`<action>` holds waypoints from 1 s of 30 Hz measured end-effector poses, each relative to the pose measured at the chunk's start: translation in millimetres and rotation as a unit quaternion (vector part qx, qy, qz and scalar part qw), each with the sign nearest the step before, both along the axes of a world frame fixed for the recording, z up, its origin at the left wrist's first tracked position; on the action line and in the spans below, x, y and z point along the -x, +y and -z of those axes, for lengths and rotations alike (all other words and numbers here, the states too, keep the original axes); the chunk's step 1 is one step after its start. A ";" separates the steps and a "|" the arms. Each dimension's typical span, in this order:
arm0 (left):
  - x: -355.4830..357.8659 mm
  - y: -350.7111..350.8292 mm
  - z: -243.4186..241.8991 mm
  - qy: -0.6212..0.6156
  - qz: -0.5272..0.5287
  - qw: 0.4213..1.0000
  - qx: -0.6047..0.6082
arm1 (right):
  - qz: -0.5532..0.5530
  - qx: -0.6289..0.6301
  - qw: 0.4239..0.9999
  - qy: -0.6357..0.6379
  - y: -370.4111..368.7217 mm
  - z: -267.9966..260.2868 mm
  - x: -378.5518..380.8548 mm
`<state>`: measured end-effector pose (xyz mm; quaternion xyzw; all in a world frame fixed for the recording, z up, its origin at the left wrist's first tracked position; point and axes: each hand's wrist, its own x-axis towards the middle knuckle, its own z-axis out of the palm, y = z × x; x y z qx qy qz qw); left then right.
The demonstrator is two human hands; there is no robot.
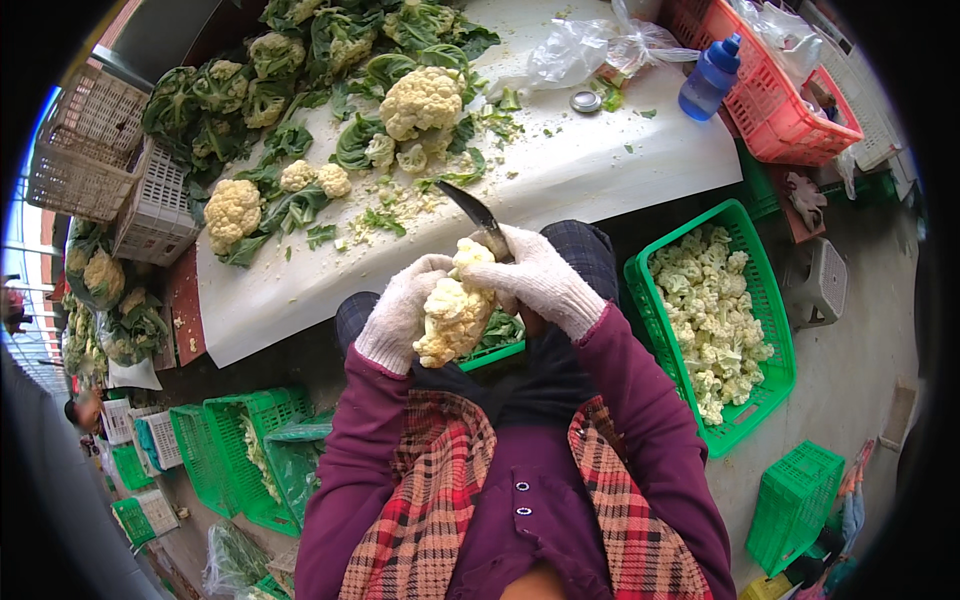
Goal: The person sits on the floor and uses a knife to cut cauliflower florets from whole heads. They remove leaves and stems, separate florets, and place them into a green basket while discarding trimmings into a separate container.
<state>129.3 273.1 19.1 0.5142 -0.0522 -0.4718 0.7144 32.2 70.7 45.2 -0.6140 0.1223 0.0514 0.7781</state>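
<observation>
In the head view, my left hand, in a white knitted glove, grips a cauliflower piece over my lap. My right hand, gloved alike, holds a knife with a dark curved blade that points up and left, towards the table. The right fingers also touch the cauliflower's upper part. Below the hands, a green crate with leaves in it shows between my knees, mostly hidden. Ahead on the white-covered table lie a large cauliflower head, smaller florets and leaf scraps.
Leafy cauliflowers are heaped at the table's far left. To my right stands a green crate of cut florets. A blue bottle is beside a red basket. Green crates stand at left; a grey stool stands right.
</observation>
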 end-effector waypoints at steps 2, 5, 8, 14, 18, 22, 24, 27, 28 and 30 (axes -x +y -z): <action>2.2 -15.8 -16.4 0.012 0.031 0.993 0.111 | 0.067 -0.031 0.997 -0.006 -18.1 -8.3 16.4; -7.3 -22.5 -26.5 -0.198 0.051 0.968 0.147 | 0.175 -0.056 0.983 0.003 -33.8 -36.7 46.8; 9.4 -34.5 -48.5 -0.297 0.199 0.933 0.037 | 0.227 -0.047 0.973 -0.013 -41.2 -34.5 76.6; 52.7 -76.9 -62.9 -0.558 0.262 0.783 -0.080 | 0.261 0.031 0.963 -0.054 -38.8 -19.0 127.1; 62.0 -94.7 -53.4 -0.674 0.207 0.709 0.003 | 0.223 0.016 0.974 0.043 -58.9 -30.8 146.9; 68.7 -117.7 -71.1 -0.785 0.172 0.594 -0.043 | 0.302 -0.037 0.953 0.011 -62.8 -31.7 143.4; 71.8 -121.6 -63.9 -0.852 0.153 0.499 -0.043 | 0.340 -0.067 0.938 -0.017 -65.7 -3.9 139.0; 75.8 -126.1 -57.7 -0.902 0.133 0.410 -0.030 | 0.374 -0.174 0.910 0.038 -59.0 4.8 141.4; 77.0 -129.0 -57.7 -0.910 0.129 0.393 -0.031 | 0.341 -0.195 0.919 0.029 -60.7 14.3 142.5; 78.5 -133.7 -58.1 -0.920 0.141 0.362 -0.050 | 0.293 -0.263 0.919 0.004 -63.4 14.9 143.8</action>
